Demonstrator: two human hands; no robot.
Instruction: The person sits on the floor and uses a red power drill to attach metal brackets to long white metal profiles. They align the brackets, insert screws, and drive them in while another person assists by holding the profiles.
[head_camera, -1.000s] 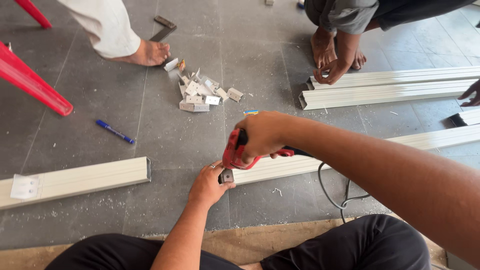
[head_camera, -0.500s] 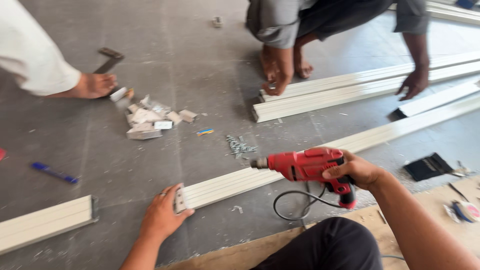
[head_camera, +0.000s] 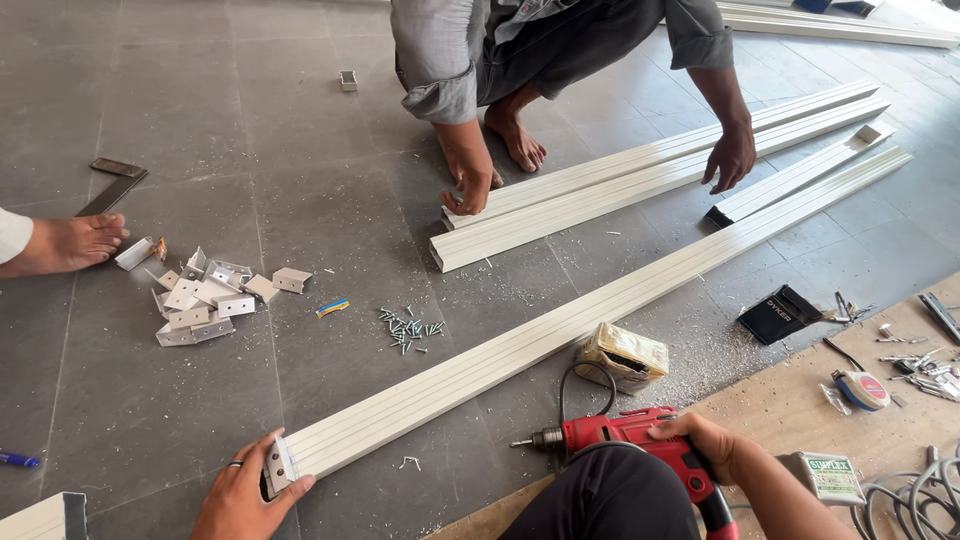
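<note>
Grey floor tiles (head_camera: 250, 120) carry a long white channel (head_camera: 560, 330) running toward two o'clock. Left hand (head_camera: 245, 495) rests fingers spread on its near end; right hand (head_camera: 715, 450), at four o'clock, grips a red drill (head_camera: 625, 435).

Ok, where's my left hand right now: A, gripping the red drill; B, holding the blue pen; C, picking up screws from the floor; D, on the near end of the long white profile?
D: the left hand rests on the near end of the long white profile, while the right hand holds the red drill.
</note>
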